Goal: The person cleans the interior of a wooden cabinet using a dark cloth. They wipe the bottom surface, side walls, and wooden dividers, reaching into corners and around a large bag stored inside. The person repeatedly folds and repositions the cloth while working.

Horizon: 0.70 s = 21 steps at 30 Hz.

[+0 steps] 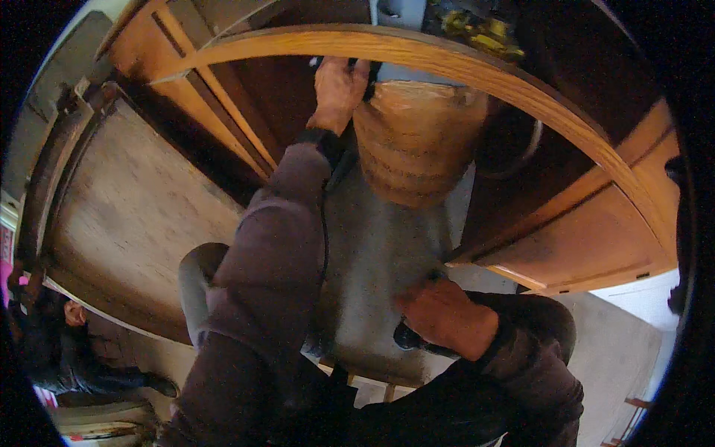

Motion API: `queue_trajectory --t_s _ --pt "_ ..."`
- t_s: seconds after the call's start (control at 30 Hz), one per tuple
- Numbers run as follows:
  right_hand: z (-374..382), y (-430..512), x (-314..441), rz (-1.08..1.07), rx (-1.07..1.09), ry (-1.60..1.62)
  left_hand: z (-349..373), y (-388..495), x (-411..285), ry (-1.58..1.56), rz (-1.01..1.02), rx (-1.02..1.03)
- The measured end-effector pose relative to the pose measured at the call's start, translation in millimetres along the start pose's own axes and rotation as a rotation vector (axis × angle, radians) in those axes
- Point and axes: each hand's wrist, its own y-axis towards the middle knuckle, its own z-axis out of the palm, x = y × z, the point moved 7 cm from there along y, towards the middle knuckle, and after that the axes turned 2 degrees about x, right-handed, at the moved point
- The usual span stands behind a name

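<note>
My left hand (341,89) reaches forward under the front rail (335,42) of an orange-brown wooden cabinet. Its fingers curl around a dark object (373,78), mostly hidden, so its kind is unclear. Just right of that hand is a brown, wrinkled, rounded container or bag (419,139), blurred, with dark bands across it. My right hand (447,318), also blurred, is lower down in front of my right knee. A black tool (408,338) shows at the fingers of this fist; its shape is too smeared to name.
Wooden cabinet doors stand at the left (218,117) and right (570,234). A broad worn board (139,212) leans at my left. Beyond it, a person in dark clothes (72,346) is low down near the floor. Yellow items (480,33) lie past the rail.
</note>
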Motion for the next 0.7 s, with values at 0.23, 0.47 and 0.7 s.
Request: queue_trajectory --t_s 0.23,0.47,0.7 --pt "2 15 8 -0.037 0.002 -0.115 24 60 39 0.404 -0.059 -0.02" --pt "-3 15 20 -0.066 0.064 -0.024 30 72 71 0.404 -0.092 0.003" --pt "-2 23 3 -0.026 0.087 -0.079 31 76 89 0.361 -0.077 0.036"
